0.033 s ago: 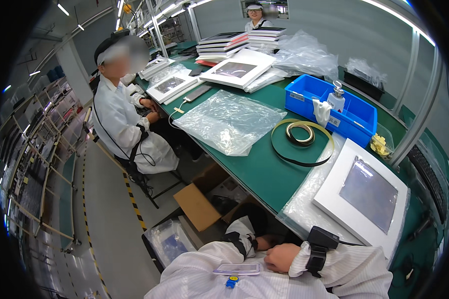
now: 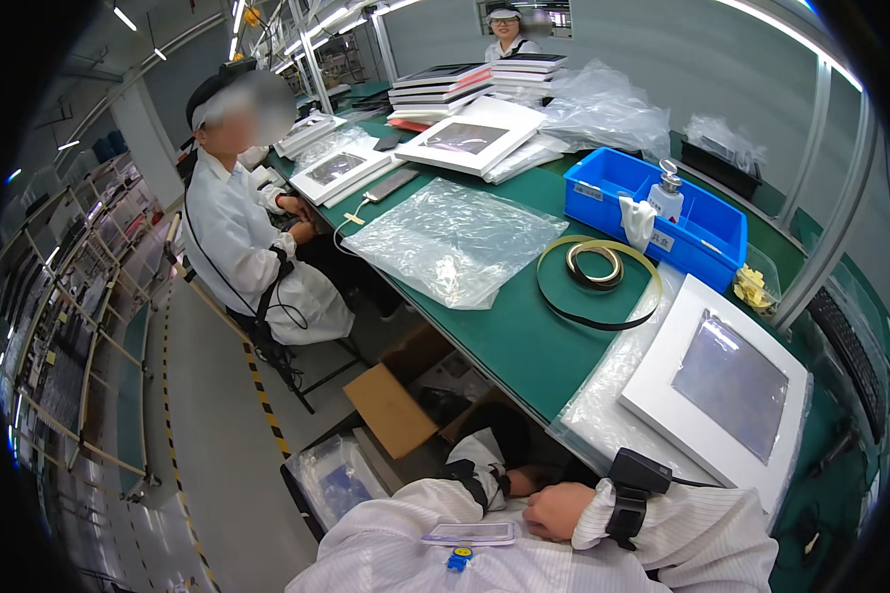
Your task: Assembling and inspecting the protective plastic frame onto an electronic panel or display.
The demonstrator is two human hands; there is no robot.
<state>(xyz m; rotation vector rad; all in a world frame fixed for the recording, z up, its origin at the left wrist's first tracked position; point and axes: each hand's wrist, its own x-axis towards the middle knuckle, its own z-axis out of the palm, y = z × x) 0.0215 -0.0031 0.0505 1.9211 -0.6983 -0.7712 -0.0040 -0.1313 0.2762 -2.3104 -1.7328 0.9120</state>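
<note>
Both my hands rest low in front of my body, beside the near edge of the green table (image 2: 509, 341). My right hand (image 2: 559, 511) lies against my striped white clothing with its fingers curled in, and no object shows in it. My left hand (image 2: 527, 480) is beside it in shadow, its fingers mostly hidden. A black device (image 2: 643, 472) is strapped to my right wrist. Nearest on the table is a white-framed panel (image 2: 732, 385) with a grey screen, lying on clear plastic wrap (image 2: 603, 415). Beyond it sit a large loop of yellow-and-black tape (image 2: 603, 324) and a smaller roll (image 2: 594, 282).
A blue divided bin (image 2: 707, 232) holds a white pump bottle (image 2: 667, 198). A flat plastic bag (image 2: 455, 247) lies mid-table; framed panels (image 2: 470, 138) are stacked farther back. A co-worker (image 2: 237, 227) sits at left. Below the table edge stands an open cardboard box (image 2: 391, 410).
</note>
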